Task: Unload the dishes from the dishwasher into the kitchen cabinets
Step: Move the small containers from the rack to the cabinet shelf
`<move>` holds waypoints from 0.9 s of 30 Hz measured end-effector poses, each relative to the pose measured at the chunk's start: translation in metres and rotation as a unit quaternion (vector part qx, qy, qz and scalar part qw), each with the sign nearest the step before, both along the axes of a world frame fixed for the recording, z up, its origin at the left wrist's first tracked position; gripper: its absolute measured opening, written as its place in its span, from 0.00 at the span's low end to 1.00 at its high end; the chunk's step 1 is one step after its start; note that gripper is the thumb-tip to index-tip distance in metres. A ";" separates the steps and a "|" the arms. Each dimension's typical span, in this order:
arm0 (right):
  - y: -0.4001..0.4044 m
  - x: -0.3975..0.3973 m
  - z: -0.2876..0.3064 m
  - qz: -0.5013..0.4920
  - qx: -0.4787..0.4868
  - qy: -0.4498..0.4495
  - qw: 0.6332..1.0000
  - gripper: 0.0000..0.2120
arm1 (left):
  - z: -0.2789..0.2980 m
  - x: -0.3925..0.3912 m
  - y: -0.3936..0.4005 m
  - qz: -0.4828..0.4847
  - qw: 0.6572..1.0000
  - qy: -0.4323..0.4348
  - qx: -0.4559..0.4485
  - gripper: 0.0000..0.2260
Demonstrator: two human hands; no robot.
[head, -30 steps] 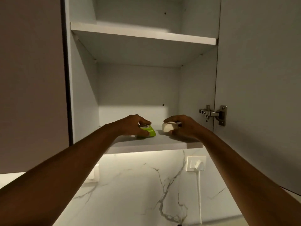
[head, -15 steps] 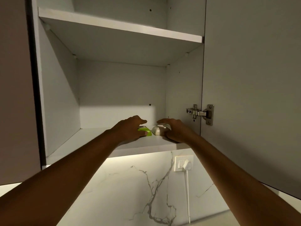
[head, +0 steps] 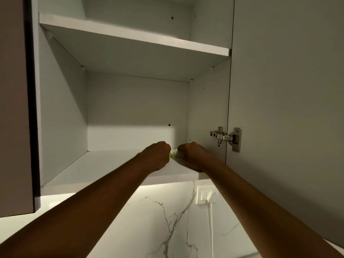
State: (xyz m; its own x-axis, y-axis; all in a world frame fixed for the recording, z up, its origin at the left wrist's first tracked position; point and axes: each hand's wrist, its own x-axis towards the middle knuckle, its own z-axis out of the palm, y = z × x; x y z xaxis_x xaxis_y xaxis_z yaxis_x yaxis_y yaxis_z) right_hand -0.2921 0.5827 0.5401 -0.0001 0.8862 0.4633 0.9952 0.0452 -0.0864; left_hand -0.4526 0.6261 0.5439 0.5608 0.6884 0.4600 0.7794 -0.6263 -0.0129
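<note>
Both my arms reach up into an open wall cabinet, onto its lower shelf. My left hand covers a small lime-green dish, of which only a sliver shows at the knuckles. My right hand is closed around a small white dish right beside it. The two dishes sit nearly touching, deep on the right part of the shelf near the back wall. Most of each dish is hidden by my fingers.
The upper shelf runs across above. The cabinet door stands open on the right, with a metal hinge. A closed cabinet door is at left. Below are a marble backsplash and a plugged wall socket.
Both hands have pushed the green and white dishes deeper into the lower shelf, toward the back right corner. The dishes are now mostly hidden by my hands.
</note>
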 end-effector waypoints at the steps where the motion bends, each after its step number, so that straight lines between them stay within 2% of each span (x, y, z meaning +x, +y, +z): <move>1: 0.005 0.004 0.003 -0.002 -0.010 0.003 1.000 0.13 | 0.003 0.004 0.004 0.005 1.000 0.004 -0.010 0.07; 3: 0.015 0.010 0.008 -0.008 -0.026 0.008 1.000 0.14 | 0.007 0.014 0.018 0.022 0.999 0.022 -0.029 0.03; 5: 0.026 0.014 0.012 -0.015 -0.043 0.009 0.999 0.14 | 0.011 0.024 0.033 0.036 0.998 0.033 -0.040 0.10; 13: 0.064 0.018 0.024 -0.028 -0.083 -0.001 0.996 0.17 | 0.026 0.042 0.076 0.037 0.992 0.029 -0.115 0.15; 17: 0.081 0.022 0.020 -0.028 -0.082 0.009 0.996 0.18 | 0.019 0.047 0.095 0.032 0.994 0.009 -0.104 0.10; 19: 0.086 0.024 0.019 -0.027 -0.085 0.004 0.996 0.18 | 0.019 0.048 0.101 0.025 0.994 0.003 -0.104 0.12; 21: 0.086 0.024 0.017 -0.031 -0.088 0.006 0.996 0.19 | 0.017 0.046 0.102 0.018 0.995 0.012 -0.102 0.10; 25: 0.080 0.022 0.019 -0.035 -0.055 0.017 0.998 0.23 | 0.014 0.042 0.103 0.019 0.996 -0.003 -0.089 0.15; 27: 0.079 0.022 0.020 -0.042 -0.049 0.010 0.998 0.21 | 0.013 0.041 0.101 0.024 0.996 0.006 -0.085 0.14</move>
